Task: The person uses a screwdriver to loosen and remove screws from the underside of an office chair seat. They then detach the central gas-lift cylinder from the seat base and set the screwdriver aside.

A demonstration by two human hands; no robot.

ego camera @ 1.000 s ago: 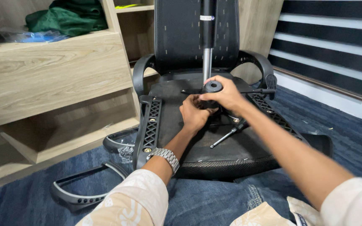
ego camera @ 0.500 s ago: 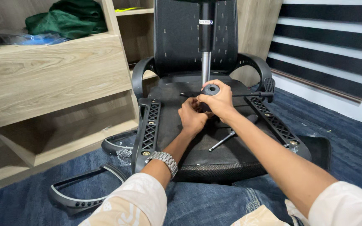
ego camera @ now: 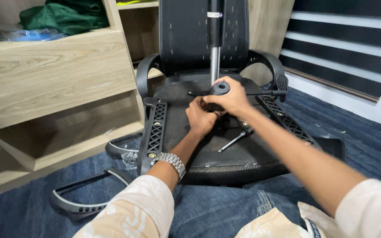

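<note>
Since half a second ago both hands have crept slightly up and left on the upturned chair, with the grip otherwise unchanged.

At the far left stands a pale wooden shelf unit (ego camera: 58, 75) with a crumpled green cloth (ego camera: 67, 17) on top. Near it on the blue carpet (ego camera: 353, 141) lies a loose black plastic armrest loop (ego camera: 82, 200). Next comes the black ribbed plastic armrest bracket (ego camera: 155, 128), bolted to the underside of the black office chair seat (ego camera: 190, 114).

The left hand (ego camera: 200, 118), a metal watch on its wrist, curls its fingers narrowly around something under the mechanism; what it pinches cannot be told. The right hand (ego camera: 231, 98) closes around the black round knob (ego camera: 220, 88) at the centre of the seat, just in front of the silver and black gas-lift cylinder (ego camera: 215, 48) standing upright.

That knob looks like hard moulded plastic: small, light, stiff, with a hollow centre. It is probably best taken around its rim with fingertips. A thin metal lever rod (ego camera: 233, 141) lies just right, and the seat itself looks heavy and awkward.
</note>
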